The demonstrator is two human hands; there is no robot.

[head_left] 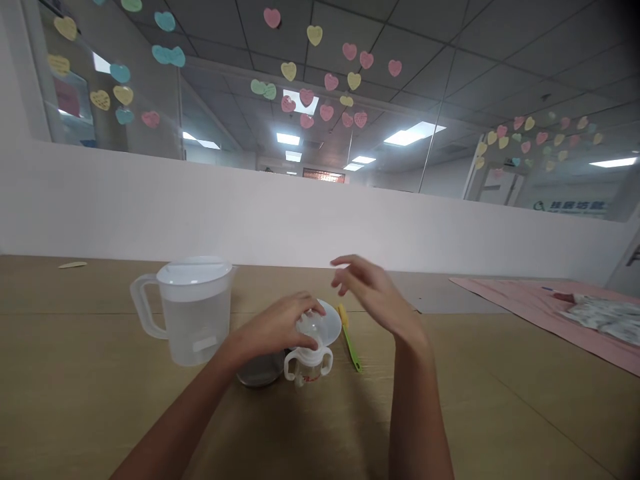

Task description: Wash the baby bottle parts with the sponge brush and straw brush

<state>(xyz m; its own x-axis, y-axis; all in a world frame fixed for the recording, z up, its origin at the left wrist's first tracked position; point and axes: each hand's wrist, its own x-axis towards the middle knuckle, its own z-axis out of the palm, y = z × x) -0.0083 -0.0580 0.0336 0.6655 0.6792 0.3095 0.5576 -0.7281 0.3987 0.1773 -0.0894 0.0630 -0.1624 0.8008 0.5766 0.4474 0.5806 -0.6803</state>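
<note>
Head view, from where I stand: a lidded pitcher [196, 327] stands left of the two-handled bottle [310, 367], with a dark round object [261, 371] just beside it. The left hand [280, 325] clasps the clear dome [313, 327] atop the bottle, thumb and fingers on opposing sides. Bottle on the table [475, 400], apparently upright: long axis near vertical, dome upward, handles out either side. Judged risk: an uneven sideways push could tip it into the bowl [332, 325] behind. Right of the bottle lies a brush [351, 343]; above that, the right hand [377, 297] hangs, holding nothing, fingers bent and loosely spread; a low sweep could knock the brush.
</note>
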